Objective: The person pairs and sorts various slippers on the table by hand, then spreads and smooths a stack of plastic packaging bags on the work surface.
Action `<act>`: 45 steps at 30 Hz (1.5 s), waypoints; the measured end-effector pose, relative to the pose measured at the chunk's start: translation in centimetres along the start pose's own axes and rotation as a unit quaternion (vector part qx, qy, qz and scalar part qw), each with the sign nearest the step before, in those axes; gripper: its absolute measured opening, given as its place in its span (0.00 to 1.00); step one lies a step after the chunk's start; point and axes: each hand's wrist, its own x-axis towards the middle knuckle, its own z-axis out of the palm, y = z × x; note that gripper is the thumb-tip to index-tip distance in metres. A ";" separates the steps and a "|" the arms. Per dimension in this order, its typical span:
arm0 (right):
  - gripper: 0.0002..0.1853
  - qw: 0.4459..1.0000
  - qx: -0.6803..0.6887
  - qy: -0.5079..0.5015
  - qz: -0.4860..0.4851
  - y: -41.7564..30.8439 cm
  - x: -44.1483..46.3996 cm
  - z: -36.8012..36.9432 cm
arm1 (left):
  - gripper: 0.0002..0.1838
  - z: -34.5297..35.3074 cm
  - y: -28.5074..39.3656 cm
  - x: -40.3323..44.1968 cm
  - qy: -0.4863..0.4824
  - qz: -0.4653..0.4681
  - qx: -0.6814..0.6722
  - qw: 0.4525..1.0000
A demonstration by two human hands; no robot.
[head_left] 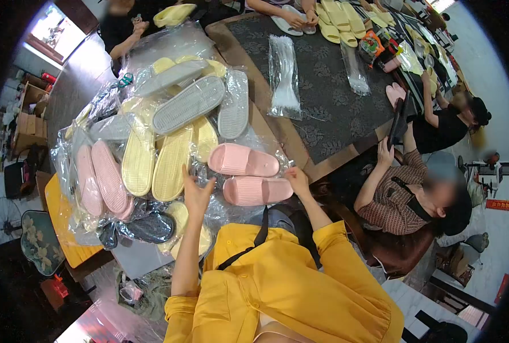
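Clock centred on head view; hrs approx. Dark patterned mat (323, 128), 1–2 o'clock: flat, prob. to protect the surface beneath. Slipper heap (172, 163), 10 o'clock: yellow, grey & pink, mostly in clear plastic, stacked prob. to save space. Pink pair (257, 191), at clock centre, between both hands: soles down, side by side, toes to 9 o'clock, prob. so heels face the R hand. Clear plastic bundle (284, 74), 12–1 o'clock: lies on mat. L hand (198, 194), 8 o'clock: thumb & fingers spread, apparently holding nothing. R hand (298, 179), 3 o'clock: fingers at heel ends, prob. steadying; pinch vs. mere touch, cannot tell.
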 end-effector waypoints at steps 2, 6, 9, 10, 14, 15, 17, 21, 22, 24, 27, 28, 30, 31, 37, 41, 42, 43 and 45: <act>0.21 0.997 0.005 -0.070 -0.022 3.0 1.1 1.5 | 0.50 0.1 -0.2 -0.7 -0.036 0.038 0.011 0.999; 0.38 0.988 0.004 -0.141 -0.067 1.7 2.1 2.2 | 0.51 0.5 -1.8 -0.2 -0.091 0.041 -0.047 0.994; 0.37 0.976 0.115 -0.182 0.023 -0.7 3.1 2.1 | 0.51 0.5 -4.2 0.5 -0.132 0.001 -0.117 0.984; 0.35 0.964 0.169 -0.192 0.069 1.0 4.3 2.9 | 0.51 0.8 -5.1 0.6 -0.140 -0.001 -0.125 0.982; 0.25 0.977 0.062 -0.196 0.065 3.6 6.5 4.5 | 0.49 -0.2 -3.7 0.5 -0.172 -0.080 -0.269 0.944; 0.17 0.961 0.119 -0.240 0.070 4.1 6.7 4.7 | 0.44 -0.3 -3.6 0.5 -0.179 -0.081 -0.284 0.939; 0.15 0.964 0.154 -0.206 0.068 3.1 4.7 4.0 | 0.43 -1.0 -3.3 -0.1 -0.186 -0.089 -0.372 0.905; 0.16 0.947 0.193 -0.221 0.127 0.9 3.2 3.2 | 0.41 -1.6 -3.2 -0.6 -0.221 -0.099 -0.394 0.887; 0.18 0.937 0.204 -0.243 0.146 1.0 3.6 3.4 | 0.41 -1.5 -3.3 -0.5 -0.233 -0.091 -0.382 0.890; 0.19 0.915 0.222 -0.302 0.148 1.1 3.9 3.6 | 0.38 -1.6 -3.1 -0.7 -0.221 -0.102 -0.409 0.880; 0.18 0.928 0.197 -0.287 0.130 -0.9 2.7 1.9 | 0.33 -2.4 -3.0 -0.8 -0.191 -0.126 -0.447 0.864; 0.18 0.942 0.173 -0.267 0.106 -0.8 1.9 0.8 | 0.32 -2.8 -4.2 -0.8 -0.183 -0.131 -0.448 0.866; 0.17 0.950 0.174 -0.244 0.089 -0.3 0.4 -0.9 | 0.31 -3.3 -5.9 -0.9 -0.164 -0.141 -0.448 0.868; 0.17 0.945 0.199 -0.241 0.094 0.6 -0.3 -1.6 | 0.27 -3.9 -4.7 -1.4 -0.135 -0.167 -0.408 0.887; 0.34 0.936 0.231 -0.261 0.051 1.0 -3.5 -2.4 | 0.23 -3.6 -5.3 -1.5 -0.158 -0.194 -0.334 0.909; 0.37 0.967 0.130 -0.200 -0.093 2.1 -3.1 -0.9 | 0.22 -2.7 -6.5 -1.1 -0.153 -0.202 -0.339 0.906; 0.37 0.969 0.114 -0.189 -0.113 1.8 -3.2 -0.9 | 0.21 -2.7 -6.5 -1.1 -0.141 -0.196 -0.333 0.912; 0.38 0.970 0.097 -0.177 -0.134 1.5 -3.2 -0.9 | 0.20 -2.8 -6.5 -1.1 -0.128 -0.189 -0.327 0.917; 0.34 0.977 0.068 -0.185 -0.077 -0.4 -4.0 -2.1 | 0.18 -3.3 -6.2 -1.2 -0.098 -0.159 -0.241 0.952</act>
